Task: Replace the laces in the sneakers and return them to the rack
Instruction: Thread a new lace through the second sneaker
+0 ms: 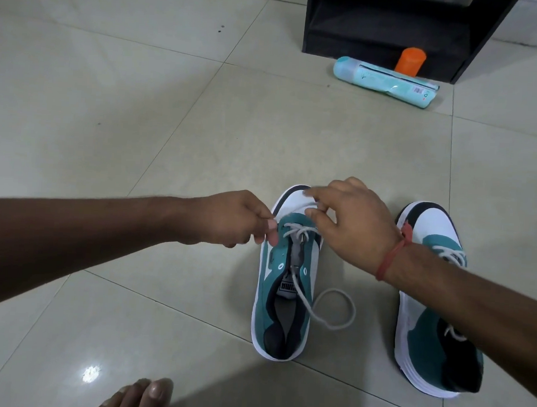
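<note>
Teal sneaker [284,286] is stood on the tiled floor [171,118]; its white lace [317,304] is pinched by left hand [231,220] and right hand [348,220] fingers near the toe; second sneaker [433,308] is set just beside

Right sneaker [437,308] partly behind forearm

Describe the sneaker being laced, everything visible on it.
The sneaker being laced stands upright on the tiled floor, toe pointing away from the person. It has a teal suede-like upper, white toe and white sole, grey tongue with a logo label. A grey-white lace crosses only the eyelets nearest the toe; the rest are empty. One lace end loops onto the floor at its right. The left hand pinches its left eyelet edge; the right hand hovers over the toe, pinching lace.
</note>
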